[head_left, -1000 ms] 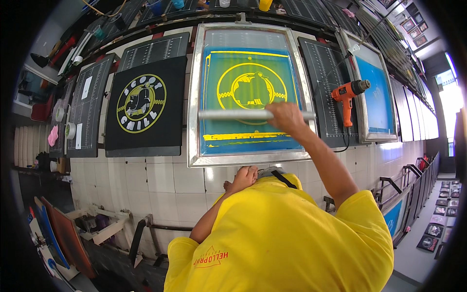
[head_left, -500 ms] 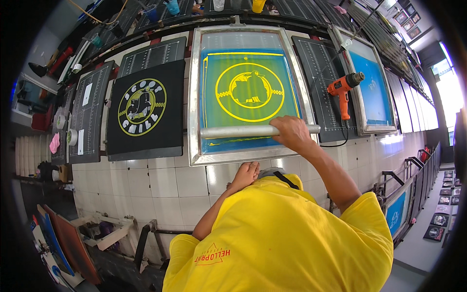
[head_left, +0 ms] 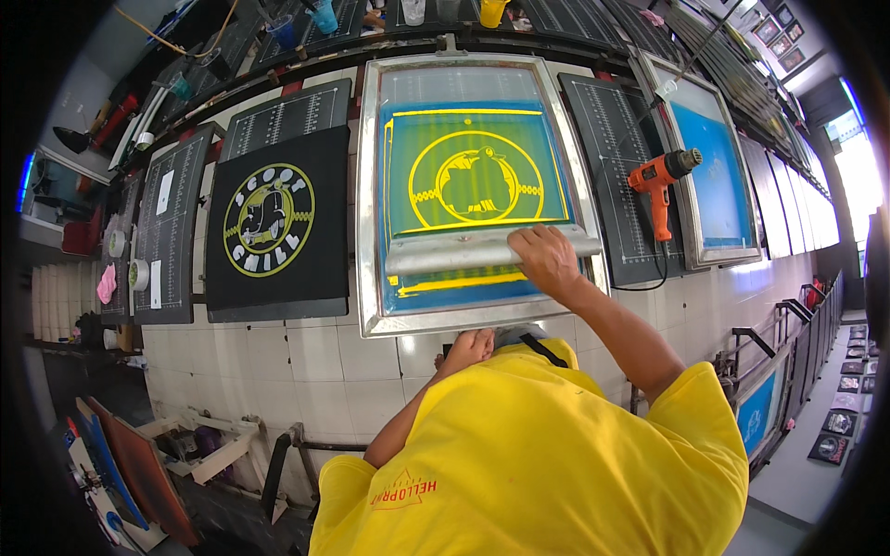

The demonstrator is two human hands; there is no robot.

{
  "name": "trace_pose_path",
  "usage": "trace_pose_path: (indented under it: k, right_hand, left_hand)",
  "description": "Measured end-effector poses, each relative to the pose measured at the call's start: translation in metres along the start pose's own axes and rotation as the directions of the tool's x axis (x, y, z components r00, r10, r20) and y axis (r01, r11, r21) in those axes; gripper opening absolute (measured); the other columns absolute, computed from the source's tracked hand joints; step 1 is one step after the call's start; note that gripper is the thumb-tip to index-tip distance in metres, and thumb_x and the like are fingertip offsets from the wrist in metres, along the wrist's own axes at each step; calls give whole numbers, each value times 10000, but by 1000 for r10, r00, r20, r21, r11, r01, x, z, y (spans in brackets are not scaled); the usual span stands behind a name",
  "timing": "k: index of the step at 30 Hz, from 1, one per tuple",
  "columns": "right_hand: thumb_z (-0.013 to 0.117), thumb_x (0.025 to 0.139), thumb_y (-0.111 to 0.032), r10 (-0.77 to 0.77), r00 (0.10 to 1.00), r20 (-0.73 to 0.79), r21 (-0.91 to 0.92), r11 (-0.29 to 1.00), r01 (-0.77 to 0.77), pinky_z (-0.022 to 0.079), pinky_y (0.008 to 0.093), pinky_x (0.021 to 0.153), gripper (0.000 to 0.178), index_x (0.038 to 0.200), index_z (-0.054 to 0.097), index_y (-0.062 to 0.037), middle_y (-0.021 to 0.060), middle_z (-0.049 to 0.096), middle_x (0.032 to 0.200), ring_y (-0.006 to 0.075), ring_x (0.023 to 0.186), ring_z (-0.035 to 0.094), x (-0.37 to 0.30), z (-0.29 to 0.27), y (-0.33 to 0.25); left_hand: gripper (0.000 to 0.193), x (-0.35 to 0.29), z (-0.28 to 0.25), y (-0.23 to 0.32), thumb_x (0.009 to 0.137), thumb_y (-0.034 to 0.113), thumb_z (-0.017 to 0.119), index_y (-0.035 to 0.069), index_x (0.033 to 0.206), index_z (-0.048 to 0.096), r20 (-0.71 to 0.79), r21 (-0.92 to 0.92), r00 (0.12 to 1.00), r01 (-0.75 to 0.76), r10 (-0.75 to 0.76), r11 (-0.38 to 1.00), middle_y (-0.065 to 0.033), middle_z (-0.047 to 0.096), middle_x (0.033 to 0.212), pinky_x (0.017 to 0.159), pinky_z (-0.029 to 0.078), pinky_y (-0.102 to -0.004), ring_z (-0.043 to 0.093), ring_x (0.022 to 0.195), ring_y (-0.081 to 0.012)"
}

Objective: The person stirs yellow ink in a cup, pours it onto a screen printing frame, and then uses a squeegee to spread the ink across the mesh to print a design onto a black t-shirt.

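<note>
My right hand [head_left: 547, 262] grips the right part of a wide metal squeegee [head_left: 454, 250], which lies across the near part of a screen-printing frame [head_left: 368, 185]. The squeegee is tilted, with its flat face showing. Blue and green mesh fills the frame, carrying a yellow ring design [head_left: 477, 181] whose lower edge the squeegee hides. Yellow ink [head_left: 464, 283] lies in a thick band on the near side, and a thin line runs along the squeegee's far edge. My left hand [head_left: 477, 346] is curled closed at my waist, below the frame's near edge; anything inside it is hidden.
Left of the frame, a black printed fabric [head_left: 271, 222] covers a platen. An orange heat gun [head_left: 660, 185] rests on the dark platen at right, its cord hanging down. Beyond it leans another blue screen [head_left: 714, 176]. Several cups, one yellow [head_left: 492, 12], stand along the far side.
The squeegee has moved slightly away from me and tilted, exposing its flat face and covering the ring's lower edge. A thicker yellow ink band now shows on its near side.
</note>
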State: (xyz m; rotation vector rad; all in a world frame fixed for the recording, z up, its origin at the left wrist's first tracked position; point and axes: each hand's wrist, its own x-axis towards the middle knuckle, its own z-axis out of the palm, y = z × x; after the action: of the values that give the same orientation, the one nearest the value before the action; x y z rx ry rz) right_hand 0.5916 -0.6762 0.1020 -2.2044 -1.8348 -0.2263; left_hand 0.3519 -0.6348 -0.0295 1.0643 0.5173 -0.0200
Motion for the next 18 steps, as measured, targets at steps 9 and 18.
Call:
trace_pose_path:
  k: [9, 18]
  right_hand:
    - [655, 734, -72, -8, 1000, -17, -67, 998, 6, 514, 441, 786, 160, 886, 611, -97, 81, 661, 898, 306, 871, 643, 117, 44, 91]
    - [731, 773, -249, 225, 938, 263, -45, 974, -221, 531, 445, 852, 340, 1096, 682, -156, 103, 714, 1010, 322, 970, 672, 224, 35, 147]
  left_hand:
    - [441, -1, -3, -6, 1048, 371, 461, 32, 776, 532, -46, 74, 999, 9, -5, 997, -16, 498, 654, 595, 395, -287, 464, 614, -119]
    - [440, -8, 10, 25, 1050, 392, 448, 44, 796, 538, -105, 132, 994, 37, -23, 991, -4, 500, 677, 621, 402, -293, 464, 651, -123]
